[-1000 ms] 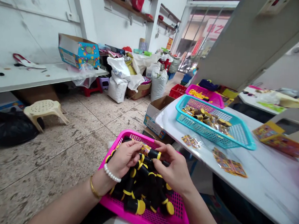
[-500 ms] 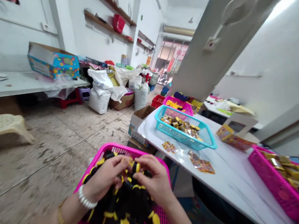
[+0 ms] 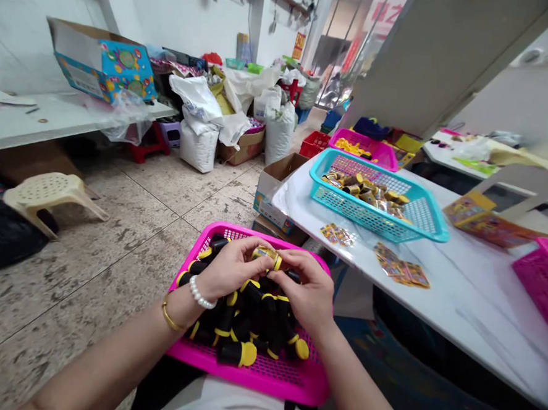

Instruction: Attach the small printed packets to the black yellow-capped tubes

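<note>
Above the pink basket (image 3: 309,389) on my lap, my two hands meet around one small yellow-capped bottle (image 3: 276,261) that has a shiny, gold-patterned wrapping over its body. My left hand (image 3: 237,268) pinches the wrapped end between thumb and fingers. At the capped end, my right hand (image 3: 308,287) is closed with its thumb and fingertips on the bottle. Beneath them the basket holds many small black bottles (image 3: 232,353) with yellow caps, lying jumbled. My fingers hide part of the held bottle.
On the white table (image 3: 438,320) at right are a turquoise basket (image 3: 421,229) of gold-wrapped bottles, printed wrappers (image 3: 406,272) and a second pink basket (image 3: 541,283). An open carton (image 3: 275,193) stands by its corner. A cream stool (image 3: 52,185) is on the floor at left.
My view has tilted downward, so the basket and my lap show more fully. The held bottle has turned, and its gold wrapping shows between my hands, where a black part showed before.
</note>
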`<state>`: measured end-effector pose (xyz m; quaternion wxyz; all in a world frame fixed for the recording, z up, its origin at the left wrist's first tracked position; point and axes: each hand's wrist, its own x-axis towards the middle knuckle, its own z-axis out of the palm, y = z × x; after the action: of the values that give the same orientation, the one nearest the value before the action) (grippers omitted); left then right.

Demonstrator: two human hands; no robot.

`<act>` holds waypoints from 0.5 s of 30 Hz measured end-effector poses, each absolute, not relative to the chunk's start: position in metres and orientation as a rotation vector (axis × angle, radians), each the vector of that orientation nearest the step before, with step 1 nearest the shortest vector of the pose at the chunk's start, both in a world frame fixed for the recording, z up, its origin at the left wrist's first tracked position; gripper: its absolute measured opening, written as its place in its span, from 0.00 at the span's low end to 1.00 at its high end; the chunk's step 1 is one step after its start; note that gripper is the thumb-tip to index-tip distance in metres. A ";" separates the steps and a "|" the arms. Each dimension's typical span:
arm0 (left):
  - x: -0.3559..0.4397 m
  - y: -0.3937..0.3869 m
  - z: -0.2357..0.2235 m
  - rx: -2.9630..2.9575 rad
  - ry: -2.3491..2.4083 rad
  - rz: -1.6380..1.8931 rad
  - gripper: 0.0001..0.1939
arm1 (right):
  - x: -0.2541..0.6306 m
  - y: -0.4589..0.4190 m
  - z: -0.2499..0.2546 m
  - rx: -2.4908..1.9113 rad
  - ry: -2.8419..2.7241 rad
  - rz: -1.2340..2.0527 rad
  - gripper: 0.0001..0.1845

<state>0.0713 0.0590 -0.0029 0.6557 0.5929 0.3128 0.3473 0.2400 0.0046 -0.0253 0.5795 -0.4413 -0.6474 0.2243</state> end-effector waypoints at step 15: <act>0.059 0.049 -0.009 1.524 0.733 0.830 0.14 | 0.220 -0.003 -0.028 -1.162 -1.166 0.774 0.09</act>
<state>0.0594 0.0488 -0.0093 0.5881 0.6543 0.3146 0.3564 0.2196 -0.0025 -0.0285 0.6142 -0.5042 -0.5057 0.3359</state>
